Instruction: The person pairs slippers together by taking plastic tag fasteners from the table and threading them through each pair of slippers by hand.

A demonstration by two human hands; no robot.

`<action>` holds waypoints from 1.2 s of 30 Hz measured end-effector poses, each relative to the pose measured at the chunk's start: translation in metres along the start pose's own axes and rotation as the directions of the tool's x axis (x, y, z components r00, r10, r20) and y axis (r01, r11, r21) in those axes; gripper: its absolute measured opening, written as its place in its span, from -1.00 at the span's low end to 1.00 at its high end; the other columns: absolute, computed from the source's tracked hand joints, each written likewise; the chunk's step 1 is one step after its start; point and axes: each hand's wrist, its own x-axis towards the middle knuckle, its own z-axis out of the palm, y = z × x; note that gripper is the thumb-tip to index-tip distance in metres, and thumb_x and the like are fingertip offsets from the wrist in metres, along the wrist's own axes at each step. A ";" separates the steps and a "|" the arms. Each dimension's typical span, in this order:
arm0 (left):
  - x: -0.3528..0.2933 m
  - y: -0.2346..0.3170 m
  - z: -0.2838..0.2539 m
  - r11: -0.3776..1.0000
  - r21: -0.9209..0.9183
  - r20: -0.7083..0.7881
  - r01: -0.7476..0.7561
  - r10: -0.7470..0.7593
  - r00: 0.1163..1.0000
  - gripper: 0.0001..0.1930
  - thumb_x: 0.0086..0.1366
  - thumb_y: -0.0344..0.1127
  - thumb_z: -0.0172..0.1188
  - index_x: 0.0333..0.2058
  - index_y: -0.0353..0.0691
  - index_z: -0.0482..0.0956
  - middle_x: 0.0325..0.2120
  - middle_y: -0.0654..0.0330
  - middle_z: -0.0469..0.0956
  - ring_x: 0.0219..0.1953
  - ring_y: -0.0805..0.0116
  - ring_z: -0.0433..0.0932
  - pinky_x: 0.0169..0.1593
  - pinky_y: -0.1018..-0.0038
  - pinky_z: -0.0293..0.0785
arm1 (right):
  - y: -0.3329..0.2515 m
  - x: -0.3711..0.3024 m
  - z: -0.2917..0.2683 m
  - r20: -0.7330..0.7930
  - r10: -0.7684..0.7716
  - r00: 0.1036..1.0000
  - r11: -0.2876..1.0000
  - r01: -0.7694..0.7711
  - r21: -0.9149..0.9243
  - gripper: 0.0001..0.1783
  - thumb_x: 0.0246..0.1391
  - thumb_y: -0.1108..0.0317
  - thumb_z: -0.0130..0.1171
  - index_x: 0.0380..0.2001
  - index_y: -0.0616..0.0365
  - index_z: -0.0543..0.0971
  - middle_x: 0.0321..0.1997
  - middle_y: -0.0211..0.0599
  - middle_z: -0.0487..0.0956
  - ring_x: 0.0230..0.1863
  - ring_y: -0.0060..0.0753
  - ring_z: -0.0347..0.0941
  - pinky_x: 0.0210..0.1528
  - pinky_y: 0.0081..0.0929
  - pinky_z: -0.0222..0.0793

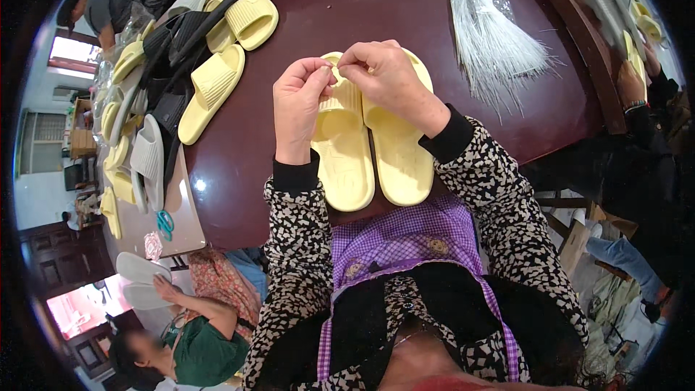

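Observation:
A pair of pale yellow slide slippers lies side by side before me on the dark red table, the left slipper and the right slipper with heels toward me. Over their straps my left hand is closed in a pinch, thumb against the fingers. Close beside it, my right hand pinches too, its fingertips almost meeting the left ones. Whatever lies between the fingertips is too small to make out. Both hands cover much of the straps and toe ends.
A bundle of thin white strips lies at the far right. Yellow, grey and black slippers pile up at the left, including a yellow slipper. Teal scissors rest at the left edge. Other people work around the table.

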 end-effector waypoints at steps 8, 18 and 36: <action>-0.002 0.006 0.009 0.962 0.266 -0.050 0.053 -0.041 0.998 -0.96 0.22 -0.49 0.09 -0.39 -0.33 0.50 -0.57 0.41 0.36 -0.53 0.67 0.31 -0.47 0.72 0.22 | 0.014 -0.004 0.004 -0.086 -0.119 0.989 0.985 0.107 -0.137 -0.95 -0.19 0.40 0.22 -0.57 0.09 0.55 -0.58 -0.31 0.53 -0.48 -0.19 0.48 -0.22 -0.32 0.27; -0.001 -0.006 0.000 0.998 0.061 0.001 0.001 -0.001 1.000 -0.96 0.26 -0.47 0.09 -0.37 -0.27 0.49 -0.59 0.39 0.38 -0.56 0.67 0.29 -0.48 0.76 0.20 | 0.001 -0.001 0.000 0.003 0.095 0.995 0.972 -0.093 0.215 -0.95 -0.10 0.48 0.13 -0.54 0.23 0.53 -0.58 -0.22 0.55 -0.48 -0.21 0.50 -0.32 -0.27 0.32; 0.003 -0.010 -0.014 0.996 0.020 0.034 0.090 -0.091 0.995 -0.97 0.24 -0.46 0.14 -0.39 -0.26 0.49 -0.57 0.41 0.43 -0.58 0.69 0.30 -0.49 0.77 0.21 | -0.003 0.001 0.005 -0.055 -0.015 0.998 0.971 0.028 0.237 -0.95 -0.08 0.60 0.05 -0.47 0.27 0.43 -0.58 -0.12 0.52 -0.55 -0.23 0.49 -0.50 -0.38 0.33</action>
